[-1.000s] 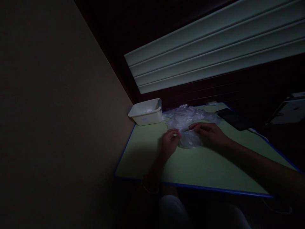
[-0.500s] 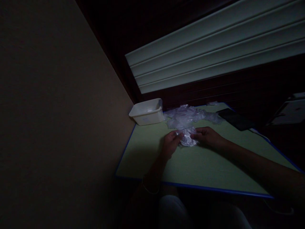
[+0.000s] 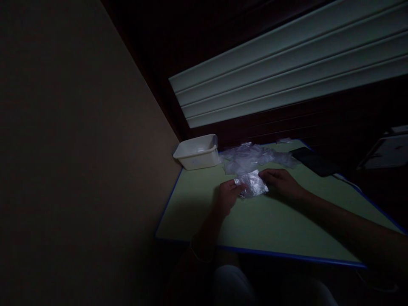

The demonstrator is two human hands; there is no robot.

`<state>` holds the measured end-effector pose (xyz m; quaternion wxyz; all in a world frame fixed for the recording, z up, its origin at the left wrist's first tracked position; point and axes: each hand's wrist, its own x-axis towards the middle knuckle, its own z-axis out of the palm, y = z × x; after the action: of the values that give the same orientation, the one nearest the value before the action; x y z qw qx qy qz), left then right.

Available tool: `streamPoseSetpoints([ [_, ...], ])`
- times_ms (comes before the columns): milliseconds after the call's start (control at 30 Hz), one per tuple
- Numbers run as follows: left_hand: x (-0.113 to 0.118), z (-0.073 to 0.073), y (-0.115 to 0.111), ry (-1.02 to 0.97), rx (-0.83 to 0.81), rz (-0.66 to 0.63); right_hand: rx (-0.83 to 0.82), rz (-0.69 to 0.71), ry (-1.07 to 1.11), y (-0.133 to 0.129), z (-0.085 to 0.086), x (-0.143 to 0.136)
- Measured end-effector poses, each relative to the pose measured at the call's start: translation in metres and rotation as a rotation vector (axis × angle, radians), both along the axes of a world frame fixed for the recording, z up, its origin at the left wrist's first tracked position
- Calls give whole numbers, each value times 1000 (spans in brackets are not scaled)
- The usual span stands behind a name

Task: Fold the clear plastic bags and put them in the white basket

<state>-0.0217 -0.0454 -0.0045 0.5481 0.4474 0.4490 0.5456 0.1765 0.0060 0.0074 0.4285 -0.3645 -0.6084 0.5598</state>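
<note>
If the clear plastic piece (image 3: 256, 183) is taken as a clock's centre, the left hand (image 3: 228, 196) sits at about eight o'clock and the right hand (image 3: 282, 182) at about three, the piece bridging the gap between them above or on the pale green surface (image 3: 261, 229); I cannot tell which. The left fingers pinch its near-left edge, thumb on top; the right fingers meet its corner towards two o'clock, though the gloom hides whether they grip it. The left overlaps it more, so that hand is nearer. Its longer axis seems to run roughly from nine to three, from one hand towards the other. It looks thin, crinkled and shiny, brightest on its right half, with a ragged lower edge. At twelve o'clock, just beyond, spreads a heap of similar plastic (image 3: 247, 157); the white bin (image 3: 199, 159) stands near ten, and a dark flat object (image 3: 315, 162) lies between two and three.
</note>
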Motion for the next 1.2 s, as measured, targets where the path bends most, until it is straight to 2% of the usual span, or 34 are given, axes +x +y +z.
streamPoseSetpoints([
  [67, 0, -1, 1, -6, -8, 23, -21, -19, 78, 0, 3, 0],
  [167, 0, -2, 2, -23, -9, 57, -33, 78, 154, -4, 6, 1],
  [267, 0, -2, 2, -53, 16, 66, 82, 173, 75, -11, 5, 0],
  [367, 1, -1, 2, -67, 14, 90, 239, 186, -36, -15, 1, -1],
  [500, 0, 0, 2, -57, 32, 93, 307, 246, -91, -17, 0, -2],
  [800, 0, 1, 2, -71, 33, 98, 339, 145, -52, -17, 5, -3],
  [900, 0, 1, 1, -67, 35, 88, 290, 102, 6, -16, 5, -3],
  [1100, 2, 2, -2, 2, -23, -25, -36, 81, -32, -11, 6, -5],
  [1200, 3, 2, -3, 27, -48, -52, -107, 81, -14, -6, 0, -5],
])
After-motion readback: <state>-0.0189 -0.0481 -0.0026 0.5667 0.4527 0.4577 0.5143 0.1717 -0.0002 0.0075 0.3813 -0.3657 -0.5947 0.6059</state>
